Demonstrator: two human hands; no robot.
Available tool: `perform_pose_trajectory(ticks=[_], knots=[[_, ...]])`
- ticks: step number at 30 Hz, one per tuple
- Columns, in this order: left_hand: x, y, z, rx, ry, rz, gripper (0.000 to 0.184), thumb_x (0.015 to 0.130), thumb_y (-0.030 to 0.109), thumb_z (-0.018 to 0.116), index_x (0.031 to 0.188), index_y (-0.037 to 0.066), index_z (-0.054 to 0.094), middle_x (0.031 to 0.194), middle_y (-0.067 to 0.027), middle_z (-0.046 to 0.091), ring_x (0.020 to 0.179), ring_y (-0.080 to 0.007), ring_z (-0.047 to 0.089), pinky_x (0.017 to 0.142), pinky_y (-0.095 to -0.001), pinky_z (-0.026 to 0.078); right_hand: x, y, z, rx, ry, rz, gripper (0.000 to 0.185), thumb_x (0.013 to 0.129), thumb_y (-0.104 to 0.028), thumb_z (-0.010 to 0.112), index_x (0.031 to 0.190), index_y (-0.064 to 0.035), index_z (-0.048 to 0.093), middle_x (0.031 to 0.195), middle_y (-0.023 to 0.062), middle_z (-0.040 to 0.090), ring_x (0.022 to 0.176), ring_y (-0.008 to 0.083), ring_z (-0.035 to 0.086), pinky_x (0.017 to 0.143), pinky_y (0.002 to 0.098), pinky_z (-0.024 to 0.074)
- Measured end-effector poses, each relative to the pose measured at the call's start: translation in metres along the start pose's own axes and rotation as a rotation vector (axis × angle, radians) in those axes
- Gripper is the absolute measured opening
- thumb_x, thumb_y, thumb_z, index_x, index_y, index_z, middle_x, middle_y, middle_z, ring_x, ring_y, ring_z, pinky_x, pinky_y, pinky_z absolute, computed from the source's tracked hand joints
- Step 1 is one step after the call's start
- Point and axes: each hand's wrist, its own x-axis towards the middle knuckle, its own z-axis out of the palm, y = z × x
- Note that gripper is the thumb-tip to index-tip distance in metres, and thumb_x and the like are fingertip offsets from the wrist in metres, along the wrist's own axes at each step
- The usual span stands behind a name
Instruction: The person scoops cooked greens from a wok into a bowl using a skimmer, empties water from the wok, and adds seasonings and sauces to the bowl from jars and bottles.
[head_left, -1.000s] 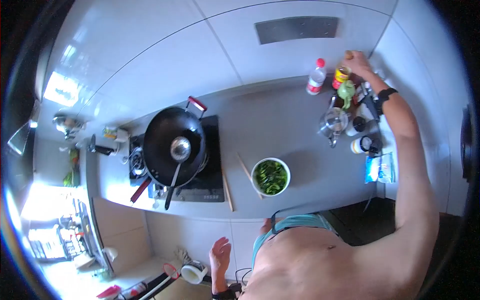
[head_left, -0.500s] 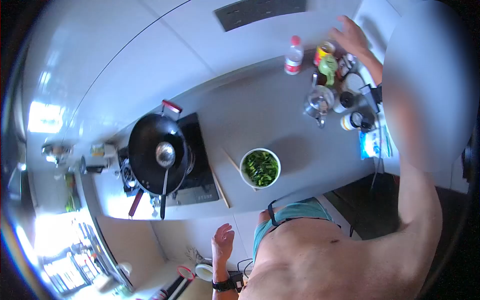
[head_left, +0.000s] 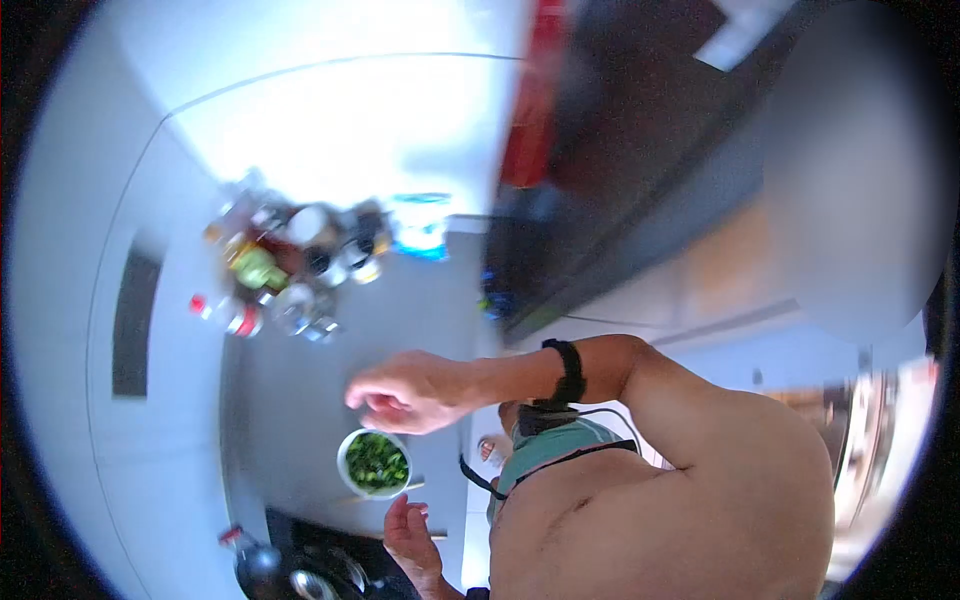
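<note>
Over the grey counter [head_left: 300, 400], my right hand [head_left: 415, 390] hangs just above a white bowl of chopped green leaves [head_left: 374, 463]. Its fingers are loosely curled, a little blurred, with nothing visible in them. My left hand [head_left: 411, 540] is below the bowl, near the counter's edge, its fingers slightly bent and apart, holding nothing. Light sticks [head_left: 415, 486] lie by the bowl, partly hidden behind it.
A blurred group of bottles and jars stands at the upper left, with a red-capped bottle [head_left: 240, 318], a green container [head_left: 260, 270], a glass pot [head_left: 298, 308] and a blue-white packet [head_left: 420, 225]. The black wok [head_left: 265, 572] is at the bottom left. Dark furniture fills the upper right.
The view has swung round to the right, so the bottles now appear at the left and the wok at the bottom. My right hand has come from near the bottles to above the bowl.
</note>
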Motion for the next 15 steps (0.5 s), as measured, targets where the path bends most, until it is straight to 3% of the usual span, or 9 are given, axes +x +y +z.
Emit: perform_pose_trajectory(ticks=[2, 5, 8, 9, 10, 13, 15], knots=[[0.007, 0.006, 0.019, 0.020, -0.127, 0.017, 0.029, 0.097, 0.010, 0.060, 0.122, -0.006, 0.058, 0.095, -0.0106, 0.068, 0.088, -0.0177, 0.065, 0.080, -0.0319, 0.054, -0.077, -0.020, -0.032, -0.237, 0.031, 0.149, 0.024, 0.089, -0.022, 0.069, 0.106, -0.0055, 0.064, 0.071, 0.0069, 0.062, 0.063, 0.0230, 0.063, 0.058, 0.0386, 0.0497], [0.021, -0.007, 0.047, 0.022, -0.321, 0.112, 0.030, 0.095, 0.014, 0.064, 0.119, -0.003, 0.061, 0.095, -0.0103, 0.069, 0.089, -0.0185, 0.066, 0.080, -0.0325, 0.054, -0.197, -0.044, -0.082, -0.519, 0.148, 0.459, 0.024, 0.089, -0.024, 0.069, 0.104, -0.0062, 0.066, 0.082, 0.0097, 0.066, 0.073, 0.0254, 0.067, 0.065, 0.0404, 0.0519], [0.008, 0.020, 0.062, 0.260, -0.496, 0.300, 0.036, 0.099, 0.020, 0.058, 0.126, -0.004, 0.060, 0.106, -0.0145, 0.069, 0.093, -0.0217, 0.064, 0.084, -0.0342, 0.052, -0.292, -0.112, -0.133, -0.751, 0.263, 0.822, 0.022, 0.089, -0.024, 0.069, 0.102, -0.0066, 0.067, 0.091, 0.0113, 0.069, 0.082, 0.0265, 0.069, 0.070, 0.0387, 0.0551], [0.004, 0.029, 0.071, 0.346, -0.504, 0.493, 0.033, 0.100, 0.021, 0.059, 0.122, -0.003, 0.062, 0.105, -0.0107, 0.069, 0.091, -0.0175, 0.064, 0.080, -0.0316, 0.052, -0.330, -0.125, -0.149, -0.858, 0.330, 0.821, 0.022, 0.090, -0.028, 0.064, 0.098, -0.0072, 0.066, 0.093, 0.0131, 0.067, 0.086, 0.0320, 0.068, 0.073, 0.0453, 0.0543], [0.009, 0.017, 0.078, 0.347, -0.554, 0.479, 0.030, 0.100, 0.020, 0.059, 0.119, -0.002, 0.063, 0.105, -0.0097, 0.069, 0.090, -0.0167, 0.064, 0.080, -0.0309, 0.052, -0.363, -0.140, -0.164, -0.961, 0.392, 0.817, 0.024, 0.090, -0.031, 0.060, 0.095, -0.0078, 0.064, 0.096, 0.0148, 0.066, 0.089, 0.0376, 0.067, 0.076, 0.0519, 0.0535], [0.010, -0.011, 0.101, 0.240, -0.660, 0.487, 0.018, 0.099, 0.015, 0.060, 0.108, 0.000, 0.067, 0.103, -0.0065, 0.069, 0.090, -0.0161, 0.062, 0.081, -0.0299, 0.050, -0.437, -0.195, -0.203, -1.283, 0.542, 1.164, 0.024, 0.088, -0.027, 0.065, 0.099, -0.0058, 0.066, 0.105, 0.0132, 0.066, 0.093, 0.0335, 0.068, 0.077, 0.0460, 0.0564], [0.000, 0.007, 0.123, 0.342, -0.714, 0.787, 0.017, 0.099, 0.012, 0.060, 0.109, 0.000, 0.066, 0.103, -0.0066, 0.069, 0.093, -0.0165, 0.061, 0.082, -0.0305, 0.050, -0.467, -0.220, -0.231, -1.443, 0.539, 1.294, 0.028, 0.086, -0.025, 0.069, 0.105, -0.0044, 0.066, 0.120, 0.0121, 0.063, 0.097, 0.0309, 0.068, 0.078, 0.0427, 0.0575]])
